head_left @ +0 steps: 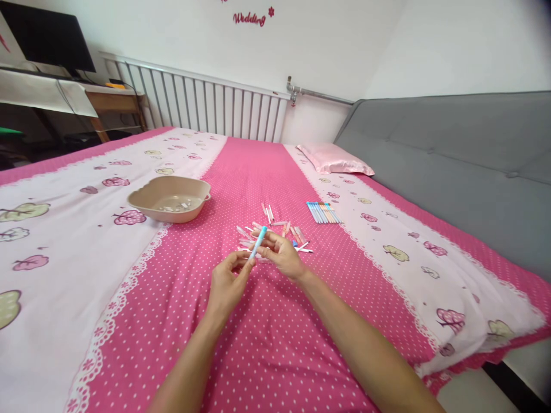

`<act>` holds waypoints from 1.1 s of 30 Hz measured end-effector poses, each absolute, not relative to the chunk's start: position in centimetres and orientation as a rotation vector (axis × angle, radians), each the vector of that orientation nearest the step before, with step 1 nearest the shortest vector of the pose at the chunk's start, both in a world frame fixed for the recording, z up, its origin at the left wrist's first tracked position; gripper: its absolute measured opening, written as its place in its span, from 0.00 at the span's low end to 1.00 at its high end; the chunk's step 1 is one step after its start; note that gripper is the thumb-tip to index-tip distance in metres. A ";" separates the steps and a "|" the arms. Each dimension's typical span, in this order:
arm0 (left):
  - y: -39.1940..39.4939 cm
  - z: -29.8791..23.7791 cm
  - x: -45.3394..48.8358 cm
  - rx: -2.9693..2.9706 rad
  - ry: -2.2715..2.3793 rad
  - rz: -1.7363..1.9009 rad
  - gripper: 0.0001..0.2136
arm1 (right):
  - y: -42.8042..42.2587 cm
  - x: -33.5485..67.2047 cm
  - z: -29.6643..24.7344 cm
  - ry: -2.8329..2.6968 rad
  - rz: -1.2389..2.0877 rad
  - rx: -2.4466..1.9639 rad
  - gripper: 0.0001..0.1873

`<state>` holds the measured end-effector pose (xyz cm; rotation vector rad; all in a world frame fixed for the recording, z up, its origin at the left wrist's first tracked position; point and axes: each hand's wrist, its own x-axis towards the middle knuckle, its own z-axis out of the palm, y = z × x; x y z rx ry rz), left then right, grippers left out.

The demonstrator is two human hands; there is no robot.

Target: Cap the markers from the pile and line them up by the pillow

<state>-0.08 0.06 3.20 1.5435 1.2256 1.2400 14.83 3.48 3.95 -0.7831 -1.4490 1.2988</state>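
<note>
Both hands meet over the middle of the bed around one marker pen (258, 242) with a bright blue cap and a pale body, tilted with the cap end up. My left hand (229, 281) pinches its lower end between thumb and fingertips. My right hand (282, 252) has its fingers closed around the upper part, near the cap. Just beyond the hands lies a loose heap of pen parts (289, 229), pinkish clear barrels and white sticks, partly hidden by my right hand. To the right, a row of finished-looking markers (323, 213) lies side by side, blue and orange-capped.
A beige plastic basin (172, 217) with small white pieces inside stands on the left of the bed. A pink pillow (336, 159) lies at the far right by the grey headboard (451, 149). Beyond the bed are a white radiator (202, 103) and a desk with a monitor (49, 40).
</note>
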 end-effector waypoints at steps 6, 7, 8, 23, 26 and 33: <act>0.1 3.1 -0.1 1.568 1.253 1.232 0.13 | 3.6 14.8 3.6 -1.392 1.259 -0.844 0.24; 0.1 3.1 -0.1 1.572 1.258 1.227 0.13 | 3.6 14.7 3.7 -1.381 1.264 -0.854 0.24; 0.0 3.1 -0.1 1.576 1.261 1.223 0.13 | 3.5 14.7 3.7 -1.370 1.269 -0.865 0.24; 0.1 3.1 -0.2 1.510 1.193 1.230 0.15 | 3.4 14.5 3.9 -1.347 1.198 -0.899 0.21; 0.1 3.3 -0.1 1.445 1.138 1.218 0.15 | 3.3 14.6 4.2 -1.262 1.257 -0.867 0.21; -0.1 3.5 0.0 1.443 1.071 1.098 0.17 | 3.0 15.0 4.4 -1.295 1.444 -0.765 0.21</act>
